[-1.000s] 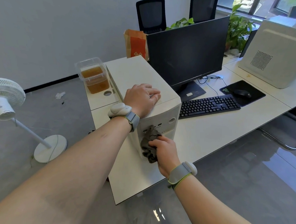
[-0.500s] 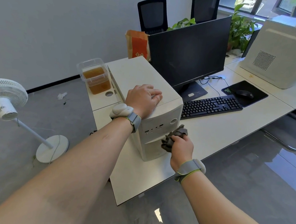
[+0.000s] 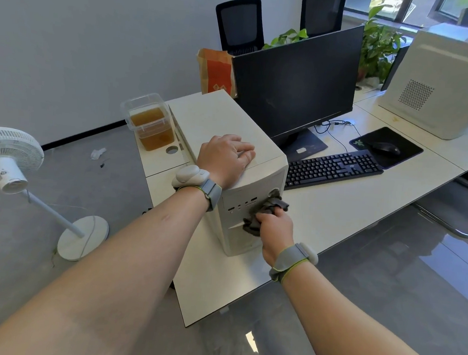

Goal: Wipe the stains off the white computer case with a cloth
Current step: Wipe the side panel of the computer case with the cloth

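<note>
While the left hand (image 3: 226, 157) rests flat on top of the white computer case (image 3: 230, 127) on the desk (image 3: 335, 212), the right hand (image 3: 275, 226) clutches the bunched cloth (image 3: 263, 211) against its front panel. Wiping looks mid-course; no stains are discernible, so what remains cannot be judged.

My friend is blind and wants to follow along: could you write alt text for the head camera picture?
A person's right hand presses a crumpled grey cloth against the front of a white computer case on a desk, while the left hand rests on the case's top. A black monitor and keyboard stand to the right.
</note>
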The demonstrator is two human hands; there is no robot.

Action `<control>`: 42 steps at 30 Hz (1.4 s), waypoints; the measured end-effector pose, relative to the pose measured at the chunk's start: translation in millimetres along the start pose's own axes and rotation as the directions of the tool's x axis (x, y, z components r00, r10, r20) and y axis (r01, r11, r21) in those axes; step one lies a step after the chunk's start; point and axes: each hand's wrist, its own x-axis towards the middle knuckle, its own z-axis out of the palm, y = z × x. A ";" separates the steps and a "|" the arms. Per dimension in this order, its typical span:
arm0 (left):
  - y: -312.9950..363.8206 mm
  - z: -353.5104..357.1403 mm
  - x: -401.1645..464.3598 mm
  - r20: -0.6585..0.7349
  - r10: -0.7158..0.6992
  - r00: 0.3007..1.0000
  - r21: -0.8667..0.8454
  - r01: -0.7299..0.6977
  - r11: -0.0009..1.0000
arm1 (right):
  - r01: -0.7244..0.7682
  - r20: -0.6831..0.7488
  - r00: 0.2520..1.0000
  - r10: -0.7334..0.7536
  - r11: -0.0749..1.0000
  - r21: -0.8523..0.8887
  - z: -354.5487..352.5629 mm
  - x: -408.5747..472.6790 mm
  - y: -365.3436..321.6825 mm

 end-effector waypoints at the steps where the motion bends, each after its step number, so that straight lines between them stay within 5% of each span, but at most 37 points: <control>1: 0.3 0.4 0.2 0.001 0.000 1.000 0.001 0.000 1.000 | -0.027 0.018 0.999 0.027 0.999 -0.029 -3.5 -2.0 0.4; 6: 0.6 0.2 0.5 0.001 0.007 1.000 0.004 -0.007 1.000 | 0.032 -0.078 0.997 -0.024 0.994 0.103 -19.7 6.8 -15.7; 11: -1.0 1.4 0.6 0.002 0.004 1.000 0.006 -0.004 1.000 | 0.010 -0.017 1.000 -0.008 0.997 0.083 -11.9 0.7 -27.2; 16: -1.4 1.4 1.3 -0.007 0.006 1.000 0.001 -0.006 1.000 | 0.195 -0.043 0.980 -0.194 0.981 0.023 -6.5 -10.3 -25.5; 20: -1.2 2.0 0.8 -0.009 0.009 1.000 -0.001 -0.009 1.000 | 0.005 -0.035 0.999 -0.005 1.000 0.025 -1.2 -6.7 -19.0; 25: -2.5 1.9 3.1 -0.016 0.008 1.000 0.002 -0.008 1.000 | 0.163 -0.041 0.985 -0.165 0.985 -0.064 -3.7 -9.7 -22.9; 30: -2.6 2.7 1.0 -0.026 0.016 1.000 0.006 -0.016 1.000 | 0.012 -0.013 1.000 -0.013 0.998 -0.069 -0.2 -11.7 -9.0; 33: -1.7 2.8 1.8 -0.034 0.013 0.999 0.003 -0.013 1.000 | 0.007 0.082 0.997 0.005 0.989 -0.144 2.1 -20.4 0.0; 38: -2.0 2.4 2.1 -0.029 0.016 0.999 0.003 -0.016 1.000 | 0.052 -0.053 0.997 -0.053 0.998 -0.020 -0.1 -13.4 1.0; 42: -2.2 3.2 2.6 -0.015 0.007 1.000 0.005 -0.007 1.000 | 0.005 0.073 0.997 0.004 0.992 -0.126 4.2 -17.5 4.1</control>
